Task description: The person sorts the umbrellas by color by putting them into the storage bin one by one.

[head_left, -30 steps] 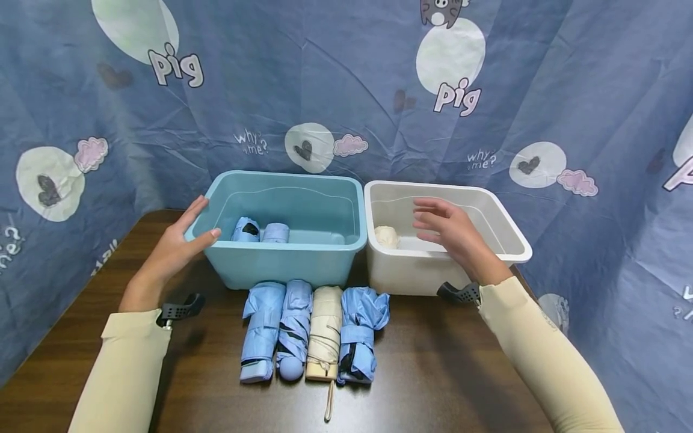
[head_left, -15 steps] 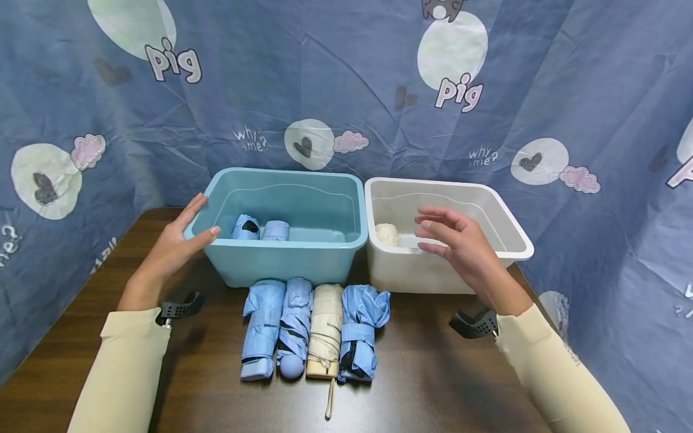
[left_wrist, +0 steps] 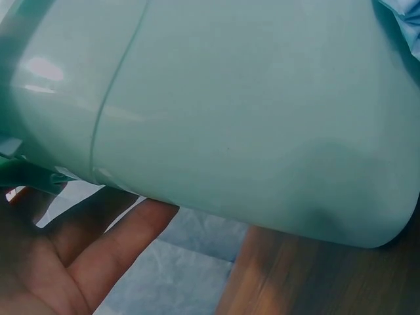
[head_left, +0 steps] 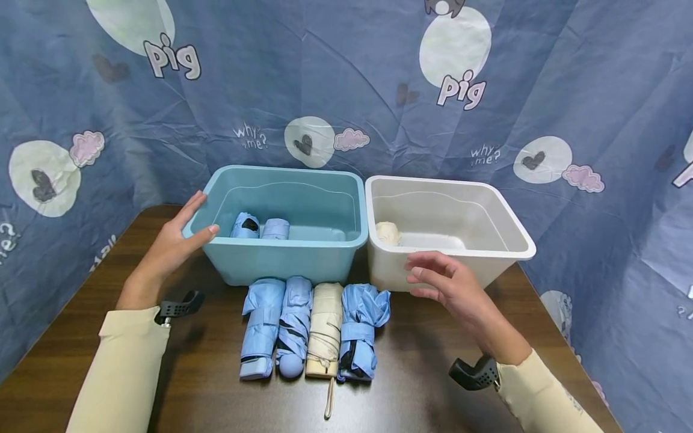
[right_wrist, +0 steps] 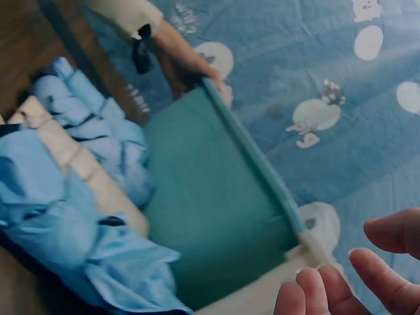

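My left hand [head_left: 173, 246] rests on the left corner of the teal bin [head_left: 287, 263], thumb over the front rim and straight fingers along the side. In the left wrist view its fingertips [left_wrist: 154, 213] touch the outer wall. My right hand [head_left: 452, 285] hovers before the white bin [head_left: 509, 240], loosely bent and holding nothing. Folded umbrellas lie side by side on the table in front of the bins: a light blue one [head_left: 263, 325], a blue one with a ball-shaped handle [head_left: 292, 364], a cream one [head_left: 325, 319] with a wrist strap, and a loosely wrapped blue one [head_left: 357, 331].
Two rolled blue umbrellas [head_left: 276, 229] lie inside the teal bin, and a cream one [head_left: 387, 233] at the left of the white bin. The bins stand side by side on the brown wooden table [head_left: 216, 391], against a blue printed curtain [head_left: 346, 72].
My right hand has drawn back from over the white bin to in front of it, toward the umbrellas. The left hand stays at the teal bin's corner.
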`<action>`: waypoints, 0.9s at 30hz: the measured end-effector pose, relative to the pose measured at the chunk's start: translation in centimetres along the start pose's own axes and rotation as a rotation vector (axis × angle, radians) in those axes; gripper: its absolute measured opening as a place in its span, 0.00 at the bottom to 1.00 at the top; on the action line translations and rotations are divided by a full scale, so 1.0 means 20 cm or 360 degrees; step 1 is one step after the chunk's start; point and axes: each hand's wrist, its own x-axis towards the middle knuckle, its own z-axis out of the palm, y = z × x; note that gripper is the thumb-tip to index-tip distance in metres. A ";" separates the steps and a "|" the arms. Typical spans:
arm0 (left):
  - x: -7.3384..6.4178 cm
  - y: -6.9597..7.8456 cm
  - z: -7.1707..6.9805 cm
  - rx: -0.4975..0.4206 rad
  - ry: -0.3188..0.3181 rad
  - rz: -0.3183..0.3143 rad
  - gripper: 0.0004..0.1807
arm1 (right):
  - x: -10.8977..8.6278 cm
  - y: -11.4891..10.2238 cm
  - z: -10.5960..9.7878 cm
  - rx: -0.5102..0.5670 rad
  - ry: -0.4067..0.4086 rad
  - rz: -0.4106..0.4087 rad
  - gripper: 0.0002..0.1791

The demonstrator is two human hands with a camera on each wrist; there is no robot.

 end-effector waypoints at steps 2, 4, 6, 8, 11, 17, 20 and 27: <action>0.00 0.00 0.00 -0.0003 0.0004 0.0002 0.43 | 0.00 0.04 0.01 -0.0007 -0.0017 0.0020 0.25; 0.01 0.00 -0.01 -0.0004 0.0006 -0.0001 0.43 | 0.00 0.08 0.03 -0.0027 -0.0020 0.0042 0.26; 0.01 0.00 -0.01 -0.0005 0.0006 -0.0006 0.43 | 0.01 0.12 0.05 -0.0046 -0.0015 0.0066 0.27; 0.01 -0.01 -0.01 0.0007 0.0003 -0.0010 0.43 | 0.01 0.17 0.07 -0.0068 -0.0022 0.0088 0.28; 0.00 -0.02 0.00 0.0010 -0.0003 -0.0014 0.43 | 0.00 0.23 0.10 -0.0119 -0.0033 0.0115 0.26; 0.01 -0.03 0.01 -0.0009 0.0006 0.0005 0.42 | 0.00 0.31 0.13 -0.0206 -0.0018 0.0124 0.26; 0.01 -0.03 0.01 -0.0016 0.0016 0.0014 0.42 | 0.00 0.34 0.15 -0.0207 -0.0017 0.0124 0.27; 0.01 -0.04 0.00 -0.0004 0.0007 0.0032 0.42 | 0.00 0.39 0.18 -0.0201 -0.0024 0.0196 0.29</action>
